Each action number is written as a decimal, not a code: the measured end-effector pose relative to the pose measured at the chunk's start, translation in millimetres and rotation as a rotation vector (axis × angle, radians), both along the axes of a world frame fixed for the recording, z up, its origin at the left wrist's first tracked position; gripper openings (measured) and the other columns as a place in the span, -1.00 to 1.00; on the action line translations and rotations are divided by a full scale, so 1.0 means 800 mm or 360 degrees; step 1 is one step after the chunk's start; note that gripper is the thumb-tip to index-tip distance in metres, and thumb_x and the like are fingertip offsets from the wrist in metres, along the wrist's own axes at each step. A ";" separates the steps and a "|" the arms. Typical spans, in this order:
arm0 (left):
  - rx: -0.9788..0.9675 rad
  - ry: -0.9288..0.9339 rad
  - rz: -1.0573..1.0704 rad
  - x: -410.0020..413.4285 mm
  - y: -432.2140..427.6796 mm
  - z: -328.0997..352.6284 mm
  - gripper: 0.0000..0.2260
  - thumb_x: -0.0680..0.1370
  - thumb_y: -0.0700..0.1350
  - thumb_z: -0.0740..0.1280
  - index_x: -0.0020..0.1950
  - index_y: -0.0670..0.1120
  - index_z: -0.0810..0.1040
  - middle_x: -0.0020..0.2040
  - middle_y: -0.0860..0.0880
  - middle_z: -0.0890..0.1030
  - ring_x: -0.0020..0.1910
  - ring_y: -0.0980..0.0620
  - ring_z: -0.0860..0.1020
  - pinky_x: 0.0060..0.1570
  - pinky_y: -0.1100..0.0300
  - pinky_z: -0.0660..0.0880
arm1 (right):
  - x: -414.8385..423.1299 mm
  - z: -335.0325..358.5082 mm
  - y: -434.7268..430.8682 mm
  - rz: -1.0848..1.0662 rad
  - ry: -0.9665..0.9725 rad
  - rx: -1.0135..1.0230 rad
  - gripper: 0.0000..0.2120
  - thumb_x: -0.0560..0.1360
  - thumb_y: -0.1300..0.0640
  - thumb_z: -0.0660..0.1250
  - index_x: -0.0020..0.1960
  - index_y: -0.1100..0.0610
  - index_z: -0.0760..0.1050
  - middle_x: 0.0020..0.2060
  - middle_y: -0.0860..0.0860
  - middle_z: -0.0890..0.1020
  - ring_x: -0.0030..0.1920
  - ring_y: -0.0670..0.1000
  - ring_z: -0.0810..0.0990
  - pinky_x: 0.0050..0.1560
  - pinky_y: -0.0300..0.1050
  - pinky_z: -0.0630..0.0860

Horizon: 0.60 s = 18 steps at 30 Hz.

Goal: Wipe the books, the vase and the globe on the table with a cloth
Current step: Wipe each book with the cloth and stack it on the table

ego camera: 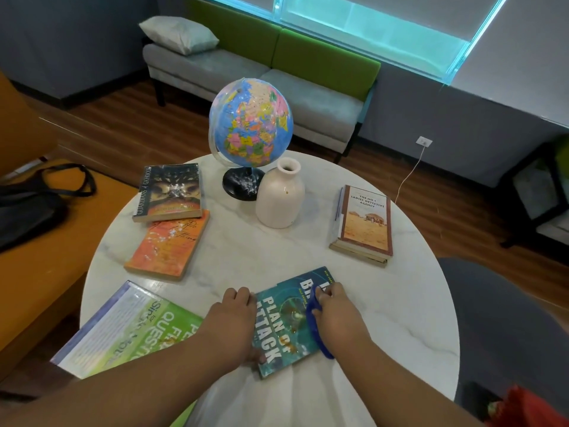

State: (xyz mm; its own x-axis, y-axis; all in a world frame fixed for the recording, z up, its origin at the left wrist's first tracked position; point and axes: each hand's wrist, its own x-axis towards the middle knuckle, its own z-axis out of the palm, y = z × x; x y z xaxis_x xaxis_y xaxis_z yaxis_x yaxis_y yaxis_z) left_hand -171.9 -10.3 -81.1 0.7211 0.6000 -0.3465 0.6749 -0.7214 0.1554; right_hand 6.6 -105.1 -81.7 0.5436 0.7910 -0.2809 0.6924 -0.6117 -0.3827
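Right at six o'clock on the round white counter (pixel 400 318), the teal book (pixel 283 331) lies flat, cover up. The left hand (pixel 237 315) has its grip clamped on that book's left edge, fingers curled over the top and thumb down at the near corner. The right hand (pixel 335 306) sits on the cover, its grip closed round a blue cloth (pixel 314 325) pressed against the book.

Over at eight o'clock, a green book (pixel 132 328) hangs partly off the counter's rim. At ten, an orange book (pixel 167 245) lies flat, and a dark book (pixel 169 192) just beyond it overlaps its far end. Across at three o'clock, a tan book (pixel 365 224) rests on top of another one.

Towards twelve, the cream vase (pixel 278 198) stands upright, just beside the black base of the globe (pixel 251 123), which stands behind it to the left. Beyond the counter, a grey and green sofa (pixel 308 87) runs under the window.
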 end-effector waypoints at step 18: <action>0.0019 0.0018 0.0006 -0.002 -0.001 0.001 -0.09 0.34 0.34 0.39 0.49 -0.11 0.14 0.30 -0.03 0.28 0.26 -0.04 0.28 0.15 0.06 0.43 | 0.091 0.112 -0.005 -0.0517 0.0358 0.0141 -0.72 0.59 0.16 0.24 0.28 0.03 0.50 -0.01 0.09 0.58 -0.19 0.10 0.58 -0.43 -0.12 0.50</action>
State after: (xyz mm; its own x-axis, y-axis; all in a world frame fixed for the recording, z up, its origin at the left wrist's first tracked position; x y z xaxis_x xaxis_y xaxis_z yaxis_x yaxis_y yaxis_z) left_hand -173.6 -11.0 -80.4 0.7149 0.6070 -0.3470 0.6793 -0.7205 0.1391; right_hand 79.2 -109.4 7.8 0.7022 0.6145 -0.3595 0.3613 -0.7428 -0.5637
